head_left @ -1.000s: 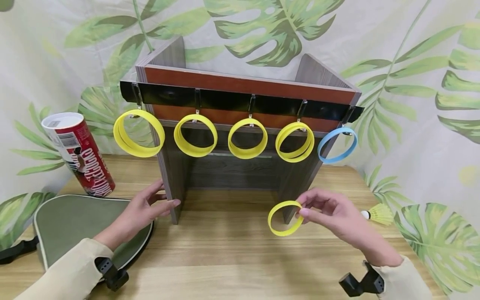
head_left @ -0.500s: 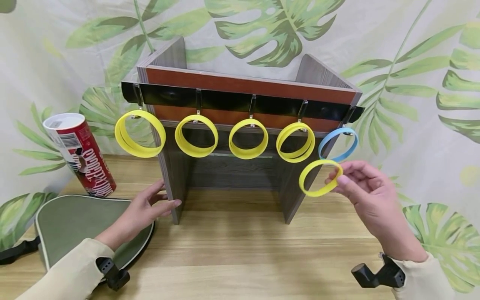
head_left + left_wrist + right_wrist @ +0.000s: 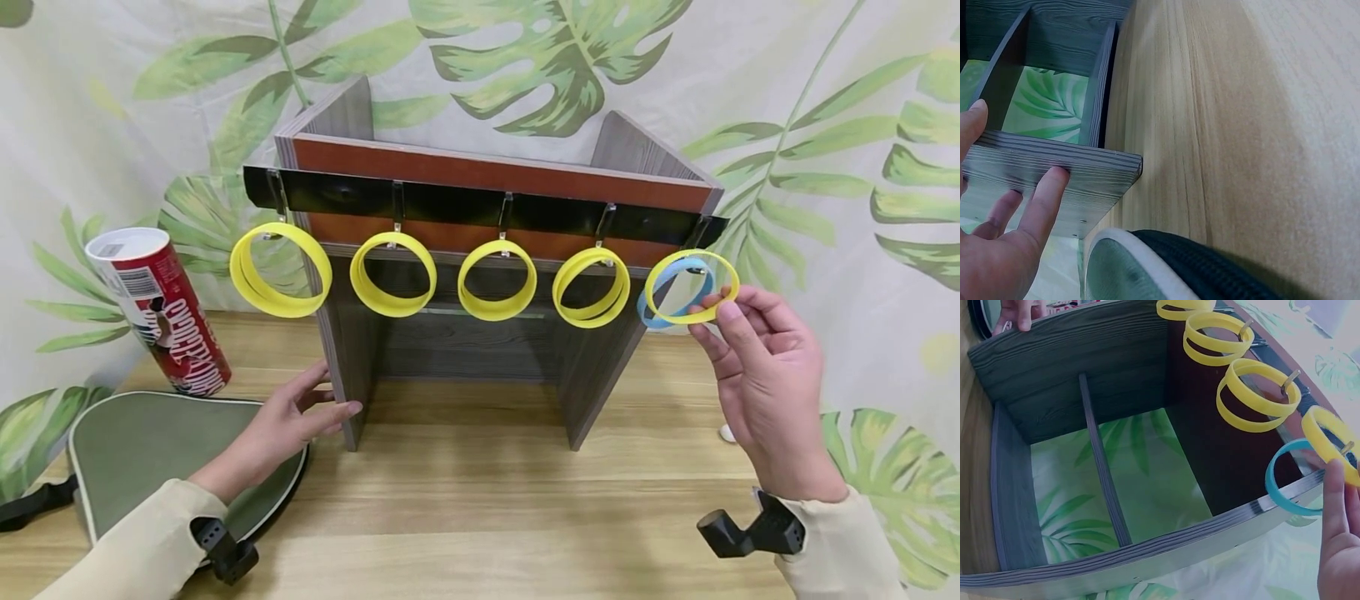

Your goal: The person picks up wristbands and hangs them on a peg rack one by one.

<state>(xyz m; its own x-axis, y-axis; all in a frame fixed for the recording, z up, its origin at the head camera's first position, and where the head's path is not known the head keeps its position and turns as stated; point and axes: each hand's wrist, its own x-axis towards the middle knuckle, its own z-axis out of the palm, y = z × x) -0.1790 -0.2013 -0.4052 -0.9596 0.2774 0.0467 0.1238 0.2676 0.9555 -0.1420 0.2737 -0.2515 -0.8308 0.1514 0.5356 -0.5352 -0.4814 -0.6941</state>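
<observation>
A wooden rack (image 3: 491, 155) stands on the table, with a row of hooks along its black front strip (image 3: 450, 197). My left hand (image 3: 288, 417) holds the rack's left side panel (image 3: 1054, 153) low down, thumb by its front edge and fingers against its outer face. Between thumb and fingers, my right hand (image 3: 772, 375) pinches a yellow wristband (image 3: 735, 273). This band is level with the rightmost hook, overlapping the blue wristband (image 3: 642, 308) hanging there. Whether it is around the hook tip, I cannot tell. Yellow wristbands (image 3: 497, 317) hang from the other hooks.
At the left stands a red can (image 3: 183, 321) with a white lid. A green zipped case (image 3: 150, 458) lies in front of it, under my left forearm. Behind my right hand, the white tip of a shuttlecock (image 3: 726, 433) shows. A leaf-patterned cloth (image 3: 847, 167) hangs behind the rack.
My right hand has carried the yellow wristband up and to the right, from low by the right side panel to the rightmost hook. The left hand has stayed on the panel.
</observation>
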